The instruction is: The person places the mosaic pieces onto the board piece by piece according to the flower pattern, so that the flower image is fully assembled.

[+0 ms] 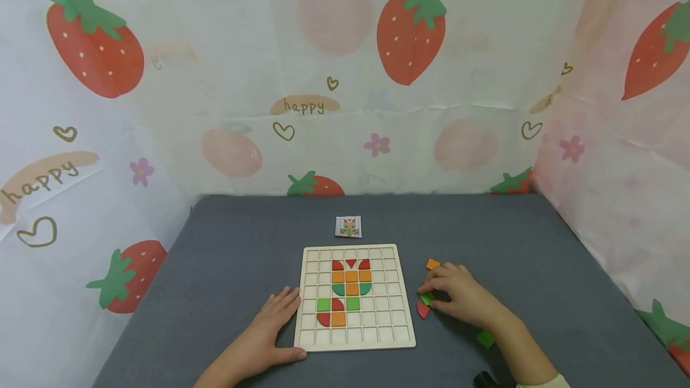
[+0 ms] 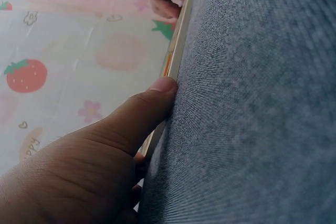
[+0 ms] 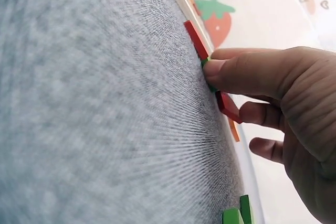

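Note:
A pale wooden grid board (image 1: pixel 377 335) lies on the table with red, orange and green flat pieces set in its squares. My left hand (image 1: pixel 265 329) rests at its left edge, fingers straight and the thumb (image 2: pixel 149 98) against the near corner. To the right of the board, my right hand (image 1: pixel 466 295) pinches a green piece (image 1: pixel 426 298) between thumb and fingers, low at the tabletop. A red piece (image 1: pixel 423 311) with a curved edge lies right beside it. In the right wrist view another red piece (image 3: pixel 228 107) shows below the fingertips.
An orange piece (image 1: pixel 433 264) lies beyond my right hand, and a green piece (image 1: pixel 486 339) is near the right forearm. Behind the board lies a small card (image 1: pixel 348 227) with a coloured grid pattern. A black object (image 1: pixel 485 379) sits at the near edge. Strawberry-print cloth (image 1: pixel 242 76) hangs around the grey table.

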A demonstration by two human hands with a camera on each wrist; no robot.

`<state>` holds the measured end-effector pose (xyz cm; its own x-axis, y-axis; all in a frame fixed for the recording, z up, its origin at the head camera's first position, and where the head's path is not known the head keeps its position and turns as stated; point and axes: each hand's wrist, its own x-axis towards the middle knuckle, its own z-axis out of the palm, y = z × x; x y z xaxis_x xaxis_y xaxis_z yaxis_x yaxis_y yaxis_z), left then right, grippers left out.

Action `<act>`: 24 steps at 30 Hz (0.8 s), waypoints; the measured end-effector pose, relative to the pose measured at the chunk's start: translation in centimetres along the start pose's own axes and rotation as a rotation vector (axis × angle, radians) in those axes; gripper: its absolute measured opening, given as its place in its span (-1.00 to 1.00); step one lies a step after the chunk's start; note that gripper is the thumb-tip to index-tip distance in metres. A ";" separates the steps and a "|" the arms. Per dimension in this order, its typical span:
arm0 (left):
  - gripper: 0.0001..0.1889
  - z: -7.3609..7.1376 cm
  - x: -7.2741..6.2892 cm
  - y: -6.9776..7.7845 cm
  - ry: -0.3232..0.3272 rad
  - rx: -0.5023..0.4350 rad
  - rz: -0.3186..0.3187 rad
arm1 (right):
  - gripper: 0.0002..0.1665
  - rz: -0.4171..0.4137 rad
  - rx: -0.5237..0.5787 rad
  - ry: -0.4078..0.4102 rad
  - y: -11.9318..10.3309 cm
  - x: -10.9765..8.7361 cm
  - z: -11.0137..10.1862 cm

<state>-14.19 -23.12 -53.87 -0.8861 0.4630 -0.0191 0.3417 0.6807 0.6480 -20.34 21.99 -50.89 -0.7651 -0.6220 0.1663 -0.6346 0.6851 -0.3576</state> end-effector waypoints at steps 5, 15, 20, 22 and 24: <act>0.17 -0.1 0.0 0.1 -0.001 0.008 0.001 | -0.62 -0.001 -0.026 0.017 0.1 -0.1 -0.1; 0.18 -0.1 0.1 0.1 -0.018 0.009 -0.019 | -0.64 -0.006 -0.034 0.019 0.0 -0.2 -0.1; 0.18 -0.1 0.2 0.2 -0.017 0.012 -0.024 | -0.67 0.016 -0.033 -0.001 0.0 -0.1 -0.2; 0.18 -0.2 0.2 0.2 -0.020 0.012 -0.026 | -0.68 0.016 -0.038 -0.002 0.0 -0.1 -0.2; 0.18 -0.2 0.2 0.2 -0.021 0.010 -0.026 | -0.69 0.013 -0.041 0.000 0.0 0.0 -0.2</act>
<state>-14.38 -22.98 -53.59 -0.8881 0.4568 -0.0514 0.3222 0.6982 0.6393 -20.36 22.07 -50.69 -0.7735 -0.6129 0.1616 -0.6283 0.7082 -0.3220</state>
